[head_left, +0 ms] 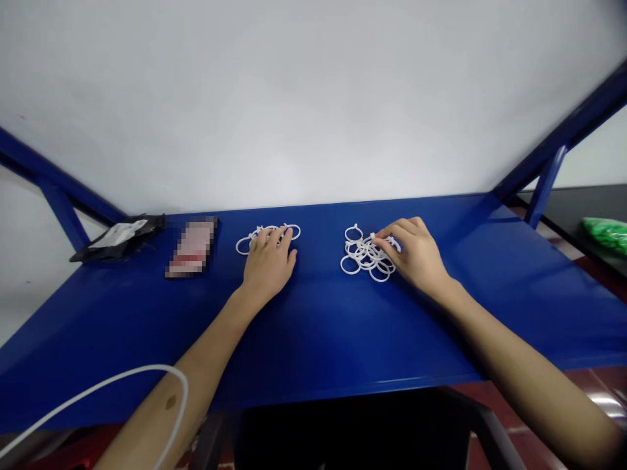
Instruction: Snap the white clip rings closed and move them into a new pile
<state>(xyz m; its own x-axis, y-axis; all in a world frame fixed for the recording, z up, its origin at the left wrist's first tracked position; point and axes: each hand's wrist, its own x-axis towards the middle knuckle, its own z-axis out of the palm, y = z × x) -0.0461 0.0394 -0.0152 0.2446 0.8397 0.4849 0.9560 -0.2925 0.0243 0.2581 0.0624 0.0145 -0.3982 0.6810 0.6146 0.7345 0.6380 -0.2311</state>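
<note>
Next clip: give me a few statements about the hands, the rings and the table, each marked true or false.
1. A black pouch lies at the far left of the table. True.
2. The left hand lies on the left ring group. True.
3. The right hand holds the black pouch. False: it touches the right ring heap, far from the pouch.
4. The table is red. False: it is blue.
</note>
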